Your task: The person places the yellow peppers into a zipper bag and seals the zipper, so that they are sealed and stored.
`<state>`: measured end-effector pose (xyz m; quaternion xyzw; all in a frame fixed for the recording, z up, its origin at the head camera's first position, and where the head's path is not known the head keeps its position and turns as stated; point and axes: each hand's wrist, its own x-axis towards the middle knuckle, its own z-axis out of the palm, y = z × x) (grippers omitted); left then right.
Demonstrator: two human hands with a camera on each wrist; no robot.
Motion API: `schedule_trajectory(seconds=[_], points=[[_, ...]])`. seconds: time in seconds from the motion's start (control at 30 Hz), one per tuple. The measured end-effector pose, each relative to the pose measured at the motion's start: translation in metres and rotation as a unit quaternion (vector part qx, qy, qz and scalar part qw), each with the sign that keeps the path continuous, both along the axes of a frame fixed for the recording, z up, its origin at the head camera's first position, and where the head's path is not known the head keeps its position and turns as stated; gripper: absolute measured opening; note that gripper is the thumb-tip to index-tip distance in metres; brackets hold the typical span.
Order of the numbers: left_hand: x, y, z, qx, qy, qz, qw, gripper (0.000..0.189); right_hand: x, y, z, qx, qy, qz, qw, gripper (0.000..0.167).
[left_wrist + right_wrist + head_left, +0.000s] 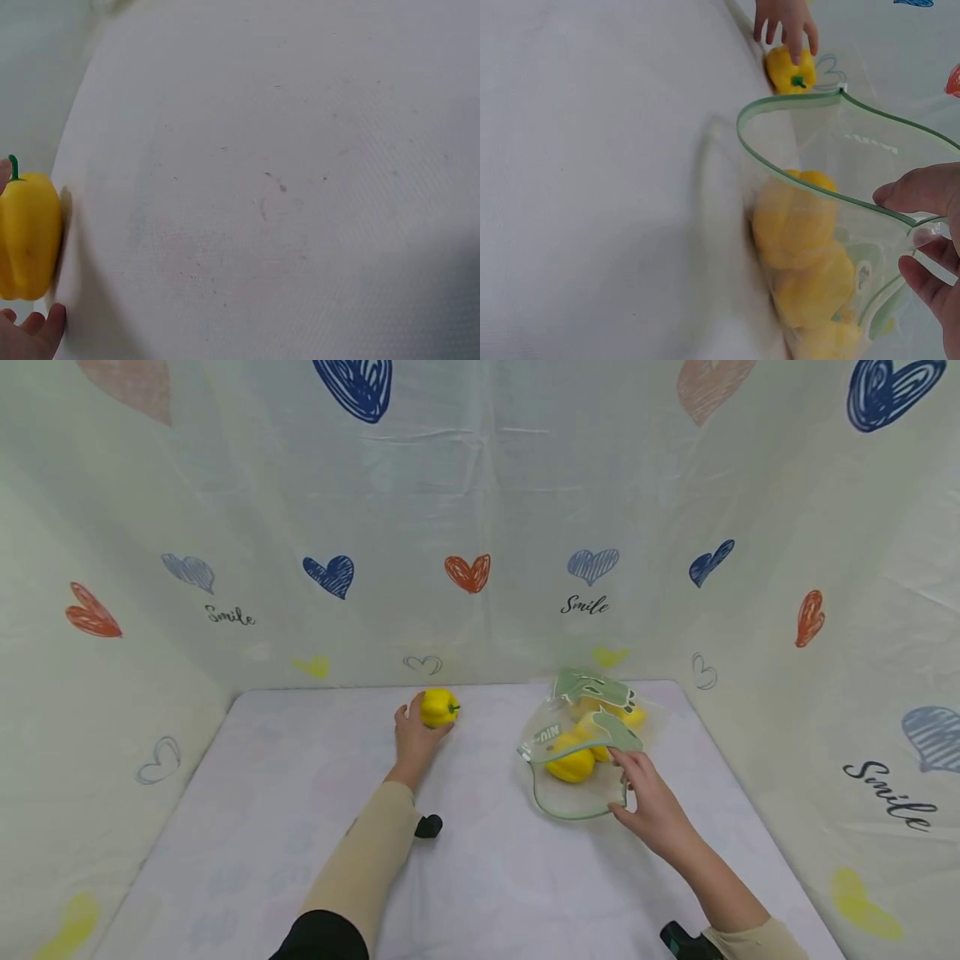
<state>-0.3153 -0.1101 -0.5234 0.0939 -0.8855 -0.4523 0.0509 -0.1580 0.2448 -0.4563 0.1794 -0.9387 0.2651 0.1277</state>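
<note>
My left hand (420, 735) reaches to a yellow bell pepper (439, 707) near the table's back edge, its fingers spread about the pepper. In the left wrist view a narrow gap shows between the lower fingertips (54, 322) and the pepper (28, 236). My right hand (652, 802) pinches the green rim of a clear zip bag (847, 196) between thumb and fingers. The bag's mouth gapes toward the near side, and several yellow bell peppers (795, 221) lie inside it. The bag's green print partly covers the peppers farther in.
A white-covered table (300, 827) carries the bag on its right half. Behind and at both sides hangs a pale curtain (480, 485) printed with hearts and "Smile". It meets the table's back edge close behind the loose pepper and the bag.
</note>
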Motion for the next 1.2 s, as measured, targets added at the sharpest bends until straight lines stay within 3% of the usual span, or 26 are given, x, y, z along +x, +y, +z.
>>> schedule_trajectory(seconds=[0.47, 0.97, 1.2], points=[[-0.017, 0.001, -0.014, 0.005, 0.001, 0.009, 0.9999, 0.081, 0.0, 0.002, -0.002, -0.003, -0.001, 0.001, 1.0, 0.086], [-0.017, 0.009, -0.007, 0.016, -0.002, 0.024, 0.9996, 0.081, 0.0, 0.003, 0.0, 0.0, -0.009, -0.007, 0.9999, 0.086], [-0.007, 0.016, 0.001, 0.045, 0.006, -0.003, 0.999, 0.079, 0.0, 0.002, -0.001, 0.002, -0.004, -0.005, 1.0, 0.087]])
